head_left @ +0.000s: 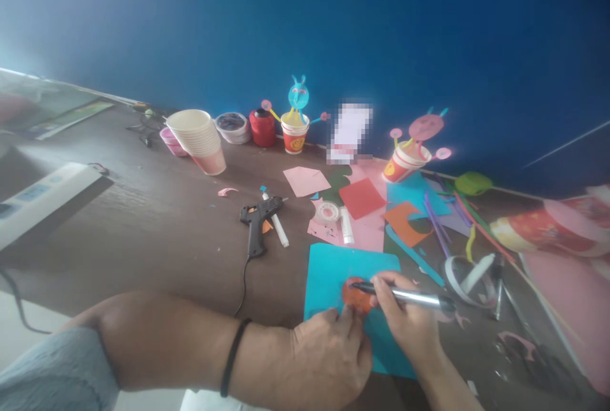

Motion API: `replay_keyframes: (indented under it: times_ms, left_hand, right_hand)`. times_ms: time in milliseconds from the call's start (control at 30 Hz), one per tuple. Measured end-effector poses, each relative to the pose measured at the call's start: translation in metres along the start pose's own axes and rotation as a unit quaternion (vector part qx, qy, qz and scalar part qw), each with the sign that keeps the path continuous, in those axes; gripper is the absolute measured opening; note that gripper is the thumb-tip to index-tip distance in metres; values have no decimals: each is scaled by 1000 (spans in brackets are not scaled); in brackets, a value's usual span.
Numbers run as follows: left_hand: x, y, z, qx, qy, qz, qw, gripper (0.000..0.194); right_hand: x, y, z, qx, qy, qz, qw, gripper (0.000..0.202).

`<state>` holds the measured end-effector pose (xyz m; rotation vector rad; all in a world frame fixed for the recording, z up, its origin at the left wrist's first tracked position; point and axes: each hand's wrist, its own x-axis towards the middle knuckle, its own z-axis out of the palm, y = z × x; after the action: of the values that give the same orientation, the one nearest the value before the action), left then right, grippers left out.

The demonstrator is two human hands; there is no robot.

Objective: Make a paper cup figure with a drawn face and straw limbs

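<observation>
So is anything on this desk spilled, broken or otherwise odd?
Nothing looks spilled or broken. The orange sheet has a curved bite missing from its edge, probably just cut out. A torn-looking pink scrap lies by itself, left of the glue gun, apart from the other paper.

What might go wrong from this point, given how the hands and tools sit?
The marker tip is near the orange disc's edge, so a slip might mark the blue sheet.
The left hand's fingertips, on the disc's near edge, might shift it mid-stroke.
The glue gun's cord runs toward the left forearm, which might snag it.
</observation>
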<state>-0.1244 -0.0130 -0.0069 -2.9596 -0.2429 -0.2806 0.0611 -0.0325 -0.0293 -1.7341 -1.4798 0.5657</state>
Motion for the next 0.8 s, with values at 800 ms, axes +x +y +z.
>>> replay_keyframes:
  times_ms: [800]
  left_hand:
    - [0, -1, -1, 2, -1, 4, 1000, 25]
  right_hand:
    - [0, -8, 1, -10, -7, 10, 1000, 23]
